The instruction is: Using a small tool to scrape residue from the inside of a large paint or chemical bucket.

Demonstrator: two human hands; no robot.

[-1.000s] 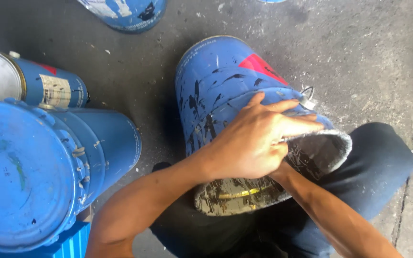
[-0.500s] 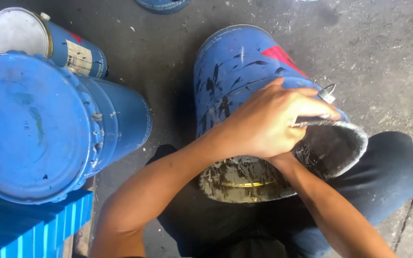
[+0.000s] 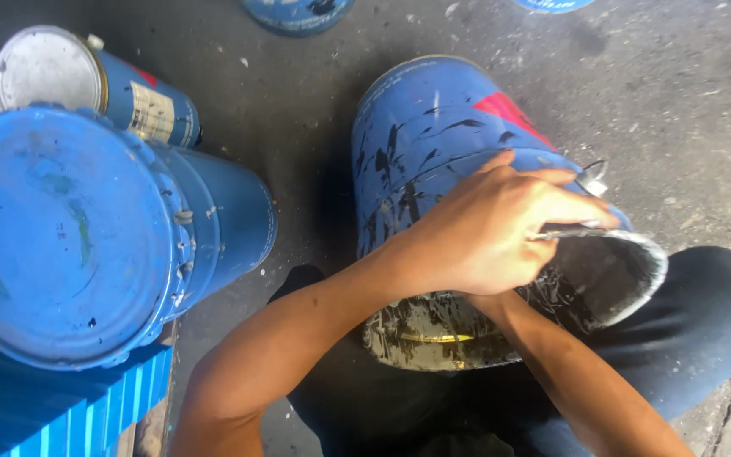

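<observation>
The blue paint bucket [image 3: 442,144] lies tilted on the concrete floor [image 3: 687,93], its open mouth turned toward the person and resting against their dark trousers [image 3: 704,330], its side streaked with black drips and marked with a red patch. The left hand [image 3: 492,233] lies across the upper rim of the bucket, fingers [image 3: 573,207] curled over the edge, so the left grip is closed on the rim. Just past those fingertips, on the far side of the rim, a metal handle lug [image 3: 592,176] sticks out. The right hand is hidden beneath the left one; only the right forearm [image 3: 585,381] shows, running up from below into the bucket's mouth, and I cannot tell how that grip stands. Directly under the left grip the inside wall [image 3: 433,334] of the bucket is coated with dried grey and yellowish residue. Well to the left of the grip stands a larger lidded blue drum [image 3: 69,237] on a blue ribbed surface [image 3: 35,415], and beyond it a smaller blue can with a pale lid [image 3: 48,68].
</observation>
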